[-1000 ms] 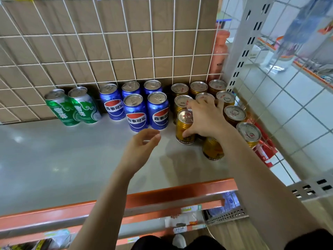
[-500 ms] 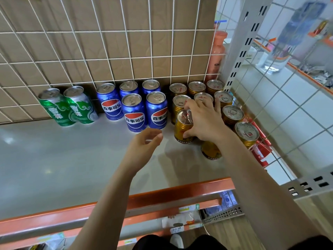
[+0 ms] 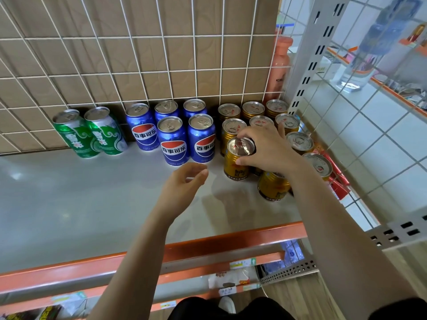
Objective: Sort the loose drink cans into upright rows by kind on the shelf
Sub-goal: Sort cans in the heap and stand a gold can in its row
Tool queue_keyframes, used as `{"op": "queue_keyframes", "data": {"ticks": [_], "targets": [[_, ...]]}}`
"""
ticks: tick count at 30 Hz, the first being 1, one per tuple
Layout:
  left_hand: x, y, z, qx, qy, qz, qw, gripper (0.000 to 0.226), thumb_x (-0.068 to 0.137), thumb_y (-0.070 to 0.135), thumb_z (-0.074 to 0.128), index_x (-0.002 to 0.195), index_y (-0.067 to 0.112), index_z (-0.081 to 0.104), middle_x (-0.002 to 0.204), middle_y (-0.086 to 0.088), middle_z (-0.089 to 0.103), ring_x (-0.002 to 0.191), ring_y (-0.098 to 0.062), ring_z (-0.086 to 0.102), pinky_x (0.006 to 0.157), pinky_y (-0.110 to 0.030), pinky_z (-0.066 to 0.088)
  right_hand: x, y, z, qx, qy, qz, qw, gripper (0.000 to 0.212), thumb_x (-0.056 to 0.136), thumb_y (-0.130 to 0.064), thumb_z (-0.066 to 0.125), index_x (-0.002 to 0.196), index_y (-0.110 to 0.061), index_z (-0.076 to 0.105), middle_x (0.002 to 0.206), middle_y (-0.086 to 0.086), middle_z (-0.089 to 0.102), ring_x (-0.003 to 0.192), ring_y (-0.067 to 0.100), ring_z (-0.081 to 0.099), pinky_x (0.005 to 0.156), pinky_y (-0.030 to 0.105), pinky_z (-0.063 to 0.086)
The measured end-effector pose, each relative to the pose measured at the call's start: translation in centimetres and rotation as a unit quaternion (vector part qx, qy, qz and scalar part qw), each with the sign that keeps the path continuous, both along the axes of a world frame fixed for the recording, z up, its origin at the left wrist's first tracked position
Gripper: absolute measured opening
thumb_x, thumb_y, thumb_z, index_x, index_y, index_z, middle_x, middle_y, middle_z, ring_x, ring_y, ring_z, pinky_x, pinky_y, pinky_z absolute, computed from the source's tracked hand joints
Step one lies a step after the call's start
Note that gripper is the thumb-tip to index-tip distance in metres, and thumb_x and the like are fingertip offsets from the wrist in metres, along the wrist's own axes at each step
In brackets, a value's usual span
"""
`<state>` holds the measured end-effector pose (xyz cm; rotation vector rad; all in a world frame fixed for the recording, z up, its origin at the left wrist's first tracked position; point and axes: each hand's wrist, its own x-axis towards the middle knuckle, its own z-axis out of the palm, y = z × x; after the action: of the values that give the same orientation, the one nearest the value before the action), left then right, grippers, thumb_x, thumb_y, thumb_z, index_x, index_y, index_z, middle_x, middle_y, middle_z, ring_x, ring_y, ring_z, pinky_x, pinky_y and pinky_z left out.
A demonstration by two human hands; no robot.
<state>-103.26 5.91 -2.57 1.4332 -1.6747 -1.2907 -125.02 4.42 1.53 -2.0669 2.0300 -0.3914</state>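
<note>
On the grey shelf (image 3: 80,204), two green cans (image 3: 92,135) stand upright at the back left. Several blue Pepsi cans (image 3: 175,139) stand in rows beside them. Several gold cans (image 3: 254,112) stand at the back right. My right hand (image 3: 265,151) grips the top of a gold can (image 3: 236,162) at the front of that group, thumb on its side, fingers over the rim. Another gold can (image 3: 272,188) stands under my right wrist. My left hand (image 3: 184,183) hovers above the shelf in front of the blue cans, fingers loosely curled, holding nothing.
A white wire grid (image 3: 138,65) over brown board backs the shelf. A pink bottle (image 3: 278,70) stands behind the grid at the right. A wire side panel (image 3: 369,135) closes the right end. An orange rail (image 3: 208,248) edges the shelf front.
My right hand has stayed on the gold can's top and my left hand has barely shifted; the view moved slightly.
</note>
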Motion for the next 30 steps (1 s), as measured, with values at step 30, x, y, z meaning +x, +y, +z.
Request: {"op": "queue_keyframes", "data": {"ticks": [30], "targets": [[19.4, 10.6, 0.4, -0.083, -0.023, 0.223, 0.971, 0.022, 0.091, 0.020, 0.059, 0.113, 0.023, 0.057, 0.092, 0.012, 0.061, 0.081, 0.002, 0.059, 0.065, -0.006, 0.044, 23.0, 6.6, -4.4, -0.010, -0.082, 0.173, 0.982, 0.047, 0.086, -0.030, 0.066, 0.126, -0.011, 0.052, 0.129, 0.009, 0.052, 0.122, 0.028, 0.045, 0.100, 0.028, 0.029]]}}
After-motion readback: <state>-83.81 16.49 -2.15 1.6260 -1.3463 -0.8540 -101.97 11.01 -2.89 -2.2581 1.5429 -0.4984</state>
